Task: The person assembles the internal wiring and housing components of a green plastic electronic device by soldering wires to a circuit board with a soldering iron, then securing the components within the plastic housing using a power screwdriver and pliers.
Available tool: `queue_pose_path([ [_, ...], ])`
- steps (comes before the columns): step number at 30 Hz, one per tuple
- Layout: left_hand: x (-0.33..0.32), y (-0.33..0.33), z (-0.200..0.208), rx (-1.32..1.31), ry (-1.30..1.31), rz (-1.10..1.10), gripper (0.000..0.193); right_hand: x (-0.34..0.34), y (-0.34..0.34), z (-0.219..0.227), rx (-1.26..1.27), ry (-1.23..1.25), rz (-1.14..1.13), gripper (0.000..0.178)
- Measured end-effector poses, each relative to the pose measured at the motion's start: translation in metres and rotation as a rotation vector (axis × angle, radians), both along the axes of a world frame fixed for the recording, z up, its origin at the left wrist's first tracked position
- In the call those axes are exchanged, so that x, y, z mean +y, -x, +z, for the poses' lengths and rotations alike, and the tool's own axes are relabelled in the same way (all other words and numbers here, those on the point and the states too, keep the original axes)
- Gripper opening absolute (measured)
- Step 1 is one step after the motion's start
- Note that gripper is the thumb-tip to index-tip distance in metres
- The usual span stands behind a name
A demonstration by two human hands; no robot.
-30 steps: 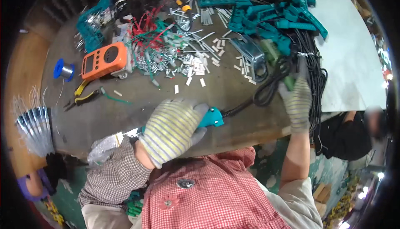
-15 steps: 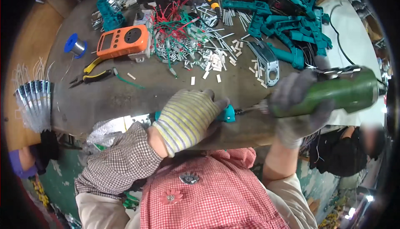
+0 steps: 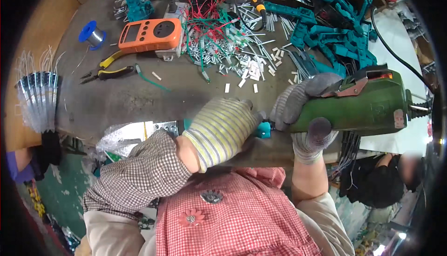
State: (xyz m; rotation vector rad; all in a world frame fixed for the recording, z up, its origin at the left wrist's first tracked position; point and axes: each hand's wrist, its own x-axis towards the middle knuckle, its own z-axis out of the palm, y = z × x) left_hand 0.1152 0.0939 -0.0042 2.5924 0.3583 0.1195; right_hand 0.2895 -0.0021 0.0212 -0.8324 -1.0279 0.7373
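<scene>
My left hand (image 3: 223,130), in a yellow-and-grey striped glove, is closed around a teal plastic tool housing (image 3: 264,130) at the table's near edge. Most of that housing is hidden under the glove; one end shows past the thumb, and another bit shows at the wrist side. My right hand (image 3: 300,101), gloved in grey, grips a green electric screwdriver (image 3: 358,109) lying nearly level. Its front end points left at the housing's exposed end, close to my left thumb. My right fingers cover the tip, so I cannot see whether it touches the housing.
Beyond my hands lie white strips (image 3: 253,70), heaped screws and red and green wires (image 3: 207,18). An orange meter (image 3: 151,34), pliers (image 3: 109,72) and a solder spool (image 3: 93,35) sit left. Teal housings (image 3: 333,37) pile up far right. A black cord (image 3: 396,51) runs along the right.
The screwdriver has moved left, bringing its front end up to the teal housing. My left hand still holds the housing, slightly farther right in view. The table things have shifted right in the picture.
</scene>
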Motion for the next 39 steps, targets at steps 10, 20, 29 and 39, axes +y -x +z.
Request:
queue_pose_path([
  [10,-0.005,0.002,-0.019,-0.074,-0.071,0.038,0.038,-0.005,-0.016,-0.042,-0.174,-0.179,0.112,0.086],
  [20,-0.007,0.007,-0.014,-0.047,-0.081,0.036,0.041,-0.023,-0.004,-0.007,-0.082,-0.156,-0.009,0.082],
  [29,-0.009,0.005,-0.011,-0.039,-0.059,0.057,0.039,-0.025,0.002,-0.01,0.075,-0.07,0.09,0.077],
  [39,-0.014,-0.005,-0.015,0.04,-0.117,0.073,0.033,-0.022,0.018,-0.014,-0.148,-0.13,0.034,0.066],
])
